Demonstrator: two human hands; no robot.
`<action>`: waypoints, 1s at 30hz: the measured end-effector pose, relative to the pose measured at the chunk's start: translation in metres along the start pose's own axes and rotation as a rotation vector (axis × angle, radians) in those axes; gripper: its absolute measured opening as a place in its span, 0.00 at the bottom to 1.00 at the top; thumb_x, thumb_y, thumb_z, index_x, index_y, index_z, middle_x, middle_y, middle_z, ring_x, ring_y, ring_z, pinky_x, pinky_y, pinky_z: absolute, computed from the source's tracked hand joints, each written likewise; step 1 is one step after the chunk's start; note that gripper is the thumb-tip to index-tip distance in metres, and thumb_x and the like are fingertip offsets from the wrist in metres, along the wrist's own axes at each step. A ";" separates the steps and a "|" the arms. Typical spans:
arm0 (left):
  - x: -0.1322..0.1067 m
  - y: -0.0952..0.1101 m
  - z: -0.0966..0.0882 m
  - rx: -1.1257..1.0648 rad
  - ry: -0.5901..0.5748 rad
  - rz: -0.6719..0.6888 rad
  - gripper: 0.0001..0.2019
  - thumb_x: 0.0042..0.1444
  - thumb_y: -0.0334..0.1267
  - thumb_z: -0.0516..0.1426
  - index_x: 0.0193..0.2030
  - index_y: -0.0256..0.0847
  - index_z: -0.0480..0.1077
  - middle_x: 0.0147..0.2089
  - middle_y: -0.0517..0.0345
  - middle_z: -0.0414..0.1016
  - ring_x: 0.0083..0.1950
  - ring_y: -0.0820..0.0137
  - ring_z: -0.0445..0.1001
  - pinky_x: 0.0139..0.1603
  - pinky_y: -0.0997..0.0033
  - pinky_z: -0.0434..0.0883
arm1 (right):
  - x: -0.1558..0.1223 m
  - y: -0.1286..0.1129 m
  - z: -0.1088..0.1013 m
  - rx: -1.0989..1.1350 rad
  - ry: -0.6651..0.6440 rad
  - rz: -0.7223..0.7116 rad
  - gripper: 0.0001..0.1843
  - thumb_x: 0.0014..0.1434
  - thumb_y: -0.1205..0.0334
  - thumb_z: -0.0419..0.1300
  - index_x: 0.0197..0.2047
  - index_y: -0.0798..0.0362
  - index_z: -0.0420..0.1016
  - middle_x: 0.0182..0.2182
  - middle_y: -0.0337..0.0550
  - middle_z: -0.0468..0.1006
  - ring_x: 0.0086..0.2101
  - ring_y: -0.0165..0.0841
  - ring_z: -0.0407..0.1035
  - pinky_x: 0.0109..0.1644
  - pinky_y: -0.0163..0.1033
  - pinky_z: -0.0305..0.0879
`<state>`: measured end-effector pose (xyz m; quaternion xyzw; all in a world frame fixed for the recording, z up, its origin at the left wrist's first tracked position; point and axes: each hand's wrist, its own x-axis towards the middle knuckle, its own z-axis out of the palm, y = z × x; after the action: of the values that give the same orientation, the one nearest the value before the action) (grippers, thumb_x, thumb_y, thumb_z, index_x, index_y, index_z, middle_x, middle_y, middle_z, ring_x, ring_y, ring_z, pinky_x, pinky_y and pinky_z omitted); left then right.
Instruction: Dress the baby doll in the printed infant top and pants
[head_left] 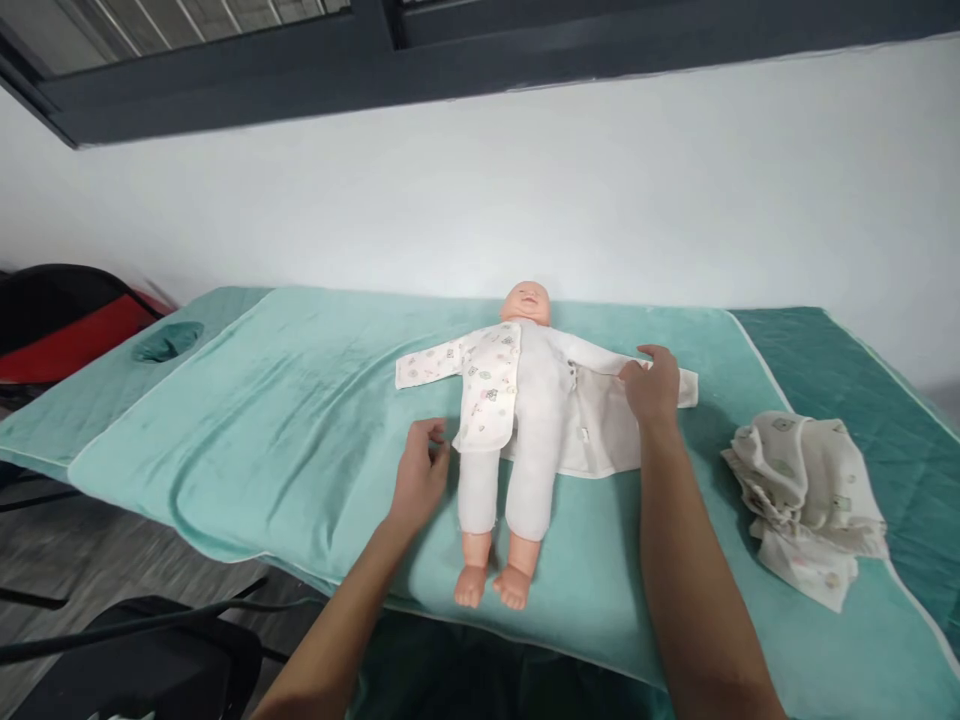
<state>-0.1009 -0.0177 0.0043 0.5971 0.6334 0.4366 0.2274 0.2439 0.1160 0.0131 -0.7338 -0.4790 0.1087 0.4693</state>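
Observation:
A baby doll (525, 400) lies on its back on a teal towel (300, 420), head toward the wall, feet toward me. It wears a white printed jacket (487, 385) whose right flap lies spread out. My right hand (651, 385) rests on that open flap near the doll's arm, fingers curled and pinching the fabric. My left hand (420, 475) hovers just left of the doll's hip, fingers loosely curled and apart, holding nothing.
A crumpled printed cloth (806, 500) lies on the towel at the right. The padded table (840, 360) has a darker green cover and a face hole (169, 342) at the left. A black and red chair (67, 325) stands at far left; the white wall is behind.

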 end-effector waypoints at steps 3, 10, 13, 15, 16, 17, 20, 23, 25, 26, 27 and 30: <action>0.006 -0.007 0.002 -0.001 -0.119 0.009 0.20 0.56 0.35 0.57 0.57 0.48 0.65 0.51 0.54 0.76 0.52 0.63 0.74 0.51 0.62 0.70 | 0.001 0.004 0.000 -0.003 -0.035 0.048 0.25 0.51 0.62 0.54 0.53 0.57 0.71 0.53 0.58 0.73 0.51 0.46 0.68 0.59 0.53 0.63; 0.009 0.012 0.014 -0.124 -0.062 -0.108 0.03 0.56 0.39 0.57 0.37 0.43 0.68 0.35 0.60 0.76 0.36 0.67 0.72 0.38 0.68 0.68 | 0.010 0.017 0.000 0.279 0.038 0.288 0.20 0.48 0.63 0.59 0.46 0.52 0.70 0.45 0.48 0.74 0.47 0.43 0.70 0.57 0.53 0.66; 0.001 0.009 0.011 -0.145 -0.079 -0.092 0.05 0.58 0.41 0.56 0.35 0.43 0.67 0.31 0.62 0.72 0.33 0.69 0.70 0.36 0.70 0.66 | 0.011 0.022 -0.001 0.414 0.068 0.337 0.19 0.48 0.66 0.57 0.46 0.51 0.68 0.45 0.46 0.73 0.43 0.38 0.72 0.49 0.48 0.73; -0.005 0.005 0.008 -0.132 -0.118 -0.071 0.04 0.59 0.39 0.55 0.36 0.43 0.66 0.31 0.63 0.71 0.33 0.70 0.69 0.37 0.70 0.66 | 0.010 0.023 -0.002 0.633 0.036 0.375 0.20 0.45 0.71 0.56 0.44 0.51 0.67 0.45 0.43 0.73 0.42 0.33 0.73 0.48 0.43 0.75; -0.007 0.002 0.007 -0.131 -0.123 -0.049 0.03 0.59 0.37 0.55 0.36 0.42 0.66 0.32 0.63 0.71 0.34 0.70 0.69 0.38 0.70 0.66 | 0.010 0.023 -0.003 0.758 0.008 0.400 0.21 0.42 0.74 0.56 0.42 0.51 0.67 0.44 0.42 0.73 0.43 0.32 0.74 0.49 0.41 0.76; -0.007 -0.001 0.005 -0.140 -0.105 -0.013 0.01 0.58 0.35 0.55 0.37 0.42 0.67 0.33 0.62 0.72 0.35 0.70 0.70 0.39 0.70 0.67 | 0.009 0.022 -0.003 0.873 -0.025 0.422 0.22 0.38 0.77 0.55 0.39 0.52 0.67 0.42 0.40 0.74 0.43 0.30 0.74 0.50 0.39 0.76; -0.002 -0.005 0.003 -0.220 0.089 0.102 0.05 0.56 0.31 0.54 0.38 0.42 0.69 0.39 0.58 0.73 0.43 0.68 0.72 0.46 0.68 0.70 | 0.007 0.021 -0.005 1.019 -0.113 0.447 0.23 0.34 0.81 0.53 0.36 0.53 0.69 0.40 0.40 0.76 0.44 0.30 0.76 0.52 0.37 0.76; 0.013 0.003 0.005 -0.240 0.147 0.150 0.10 0.61 0.33 0.53 0.45 0.42 0.73 0.50 0.53 0.75 0.54 0.65 0.73 0.55 0.65 0.71 | 0.004 0.020 -0.002 1.097 -0.201 0.471 0.25 0.35 0.82 0.55 0.38 0.53 0.72 0.41 0.42 0.80 0.45 0.31 0.77 0.49 0.36 0.77; 0.026 0.015 0.010 -0.208 0.042 0.190 0.14 0.66 0.38 0.52 0.55 0.43 0.72 0.60 0.51 0.73 0.63 0.63 0.71 0.64 0.60 0.68 | 0.003 0.019 0.002 1.117 -0.249 0.456 0.28 0.35 0.83 0.58 0.41 0.53 0.74 0.43 0.42 0.81 0.47 0.32 0.77 0.47 0.33 0.77; 0.034 0.022 0.013 -0.182 -0.027 0.218 0.17 0.67 0.41 0.51 0.59 0.44 0.70 0.65 0.50 0.70 0.67 0.63 0.67 0.69 0.57 0.65 | 0.002 0.019 0.004 1.103 -0.256 0.432 0.30 0.34 0.82 0.59 0.43 0.52 0.74 0.45 0.42 0.81 0.49 0.33 0.76 0.47 0.32 0.76; 0.042 0.030 0.017 -0.146 -0.095 0.243 0.19 0.68 0.43 0.51 0.63 0.44 0.68 0.70 0.50 0.66 0.71 0.62 0.63 0.72 0.56 0.61 | 0.002 0.020 0.006 1.075 -0.249 0.391 0.32 0.34 0.81 0.60 0.45 0.51 0.74 0.46 0.42 0.81 0.52 0.33 0.75 0.47 0.31 0.75; 0.070 0.050 0.033 0.023 -0.247 0.300 0.24 0.69 0.47 0.49 0.69 0.43 0.61 0.77 0.50 0.53 0.78 0.62 0.50 0.78 0.53 0.50 | 0.002 0.022 0.011 0.939 -0.229 0.248 0.35 0.36 0.75 0.61 0.51 0.49 0.74 0.50 0.42 0.80 0.56 0.36 0.72 0.48 0.33 0.74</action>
<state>-0.0590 0.0534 0.0452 0.7364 0.5094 0.3817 0.2290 0.2512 0.1215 -0.0096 -0.4782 -0.3359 0.4475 0.6769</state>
